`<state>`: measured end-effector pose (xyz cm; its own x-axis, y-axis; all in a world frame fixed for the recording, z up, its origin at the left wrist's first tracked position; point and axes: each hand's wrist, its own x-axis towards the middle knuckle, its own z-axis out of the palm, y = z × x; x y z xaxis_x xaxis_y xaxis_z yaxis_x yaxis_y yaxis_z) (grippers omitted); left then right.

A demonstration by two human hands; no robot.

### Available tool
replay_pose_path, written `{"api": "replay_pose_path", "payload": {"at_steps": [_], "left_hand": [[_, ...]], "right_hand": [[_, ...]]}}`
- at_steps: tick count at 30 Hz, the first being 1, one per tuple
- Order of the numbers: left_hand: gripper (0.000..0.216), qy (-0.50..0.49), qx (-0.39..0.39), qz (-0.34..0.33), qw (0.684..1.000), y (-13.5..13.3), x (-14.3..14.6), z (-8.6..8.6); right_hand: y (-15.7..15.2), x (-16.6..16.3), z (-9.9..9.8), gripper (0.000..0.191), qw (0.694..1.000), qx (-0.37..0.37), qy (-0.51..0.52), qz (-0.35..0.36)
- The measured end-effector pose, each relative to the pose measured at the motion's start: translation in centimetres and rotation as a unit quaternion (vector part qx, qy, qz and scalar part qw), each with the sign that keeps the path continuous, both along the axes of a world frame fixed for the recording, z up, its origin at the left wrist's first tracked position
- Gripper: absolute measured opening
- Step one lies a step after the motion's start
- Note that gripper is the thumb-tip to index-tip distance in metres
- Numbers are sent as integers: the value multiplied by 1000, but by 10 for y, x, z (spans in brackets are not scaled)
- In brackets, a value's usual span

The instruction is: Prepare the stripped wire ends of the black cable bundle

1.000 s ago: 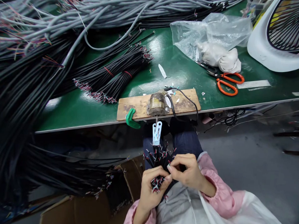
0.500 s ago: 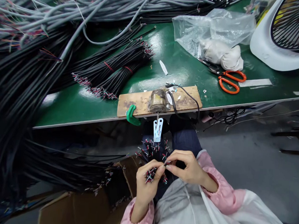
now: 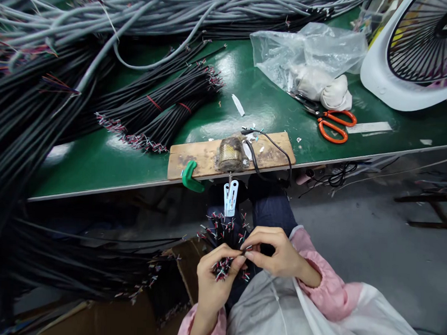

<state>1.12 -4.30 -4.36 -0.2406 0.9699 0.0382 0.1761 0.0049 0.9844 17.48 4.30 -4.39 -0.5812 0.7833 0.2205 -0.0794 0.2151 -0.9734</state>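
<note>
Nearer than the wooden board (image 3: pixel 276 153), a bundle of black cables (image 3: pixel 222 268) is gripped in the curled left hand (image 3: pixel 213 277), and one cable end (image 3: pixel 246 249) is pinched by the fingertips of the right hand (image 3: pixel 275 250). A blue clip (image 3: pixel 230 200) is seen just off the board's near edge; orange-handled scissors (image 3: pixel 334 116) are laid beyond its right end.

Right sleeve (image 3: pixel 331 293) up first: pink, puffed, loose, gathered tight into ruffled cuff. Left sleeve (image 3: pixel 204 329) matches, same pink, same gathered finish, so 2 of 2. Both hands bare, left hand (image 3: pixel 210 279) and right hand (image 3: pixel 279 253). Grey cloth (image 3: pixel 251 316) across front, creased, thin pale cord (image 3: pixel 281 310) down it. White layer (image 3: pixel 378 320) at right, smooth. Dark blue trousers (image 3: pixel 273 210), 2 legs showing.
</note>
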Motion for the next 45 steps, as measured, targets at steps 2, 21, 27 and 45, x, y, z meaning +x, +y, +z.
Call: {"api": "replay_pose_path", "payload": {"at_steps": [2,21,27,45], "left_hand": [[8,-1,3,-2,1000,0,0,-1],[9,84,118,126,981,6,6,-20],[8,59,116,90,987,12,2,-25],[21,214,209,131,945,-15,2,-53]], "right_hand": [[0,0,1,15,1000,1,7,-10],[8,-22,-11,26,984,-134,6,-117],[11,-25,-14,26,978,-157,17,-132],[-22,-55,-36,26,990,26,54,-124]]}}
